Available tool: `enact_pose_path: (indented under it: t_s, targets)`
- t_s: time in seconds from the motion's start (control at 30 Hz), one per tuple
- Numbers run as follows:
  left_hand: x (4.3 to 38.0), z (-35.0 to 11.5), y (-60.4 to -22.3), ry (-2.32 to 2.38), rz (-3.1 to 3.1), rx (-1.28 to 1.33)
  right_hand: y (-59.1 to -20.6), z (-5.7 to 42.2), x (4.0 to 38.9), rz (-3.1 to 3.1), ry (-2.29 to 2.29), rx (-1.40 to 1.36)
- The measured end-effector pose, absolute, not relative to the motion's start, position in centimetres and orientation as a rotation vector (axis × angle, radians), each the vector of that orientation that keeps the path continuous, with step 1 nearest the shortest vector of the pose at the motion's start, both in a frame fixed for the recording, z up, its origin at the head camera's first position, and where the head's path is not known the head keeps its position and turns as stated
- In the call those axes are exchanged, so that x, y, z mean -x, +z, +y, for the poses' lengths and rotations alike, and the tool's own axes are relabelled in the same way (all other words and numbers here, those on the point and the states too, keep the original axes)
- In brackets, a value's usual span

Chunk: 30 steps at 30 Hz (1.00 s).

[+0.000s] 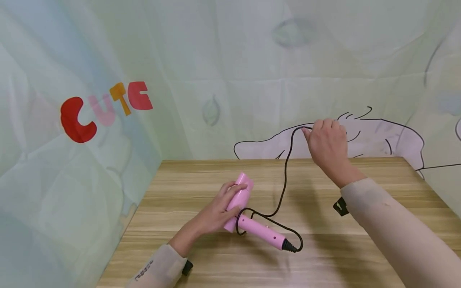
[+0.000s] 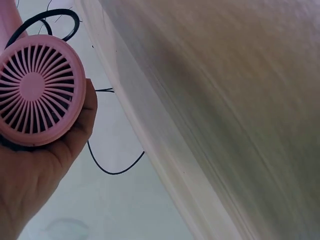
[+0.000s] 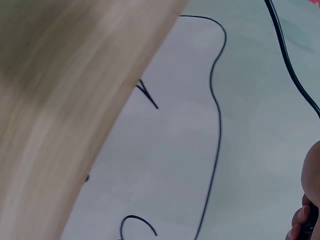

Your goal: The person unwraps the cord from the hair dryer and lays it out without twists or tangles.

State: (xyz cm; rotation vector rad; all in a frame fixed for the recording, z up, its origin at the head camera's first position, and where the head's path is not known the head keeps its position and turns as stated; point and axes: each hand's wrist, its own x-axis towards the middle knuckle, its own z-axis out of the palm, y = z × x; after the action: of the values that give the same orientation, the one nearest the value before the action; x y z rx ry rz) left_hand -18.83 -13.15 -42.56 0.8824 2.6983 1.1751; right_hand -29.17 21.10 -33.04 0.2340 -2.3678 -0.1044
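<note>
My left hand [image 1: 217,210] grips a pink hair dryer [image 1: 262,232] by its barrel, over the wooden table. The dryer's handle points right and toward me, ending in a black ribbed cord sleeve [image 1: 288,245]. In the left wrist view the round slotted air grille [image 2: 33,87] faces the camera. A black cord [image 1: 286,172] loops around the dryer where barrel and handle meet, then rises to my right hand [image 1: 328,143]. That hand holds the cord's far end up near the back edge, fingers curled. At the right wrist view's edge, a black piece [image 3: 311,222] shows in the fingers, mostly hidden.
The wood-grain table [image 1: 201,176] runs back to a pale printed cloth backdrop [image 1: 216,60]. Another cloth side with coloured letters [image 1: 82,124] stands on the left. A black strap part [image 1: 340,207] hangs below my right sleeve.
</note>
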Motion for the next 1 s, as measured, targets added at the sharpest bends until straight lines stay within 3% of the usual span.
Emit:
enact_pose_path:
  t_s: [0.57,1.0]
  targets:
    - [19.6,-12.8,-43.3,1.099,2.873,-0.698,-29.9,19.8,24.8,-2.131,0.069,-0.362]
    - [20.6,-12.2,-43.6,1.203,3.048,-0.302,-30.4,19.0,20.6,-2.022,0.204,-0.475]
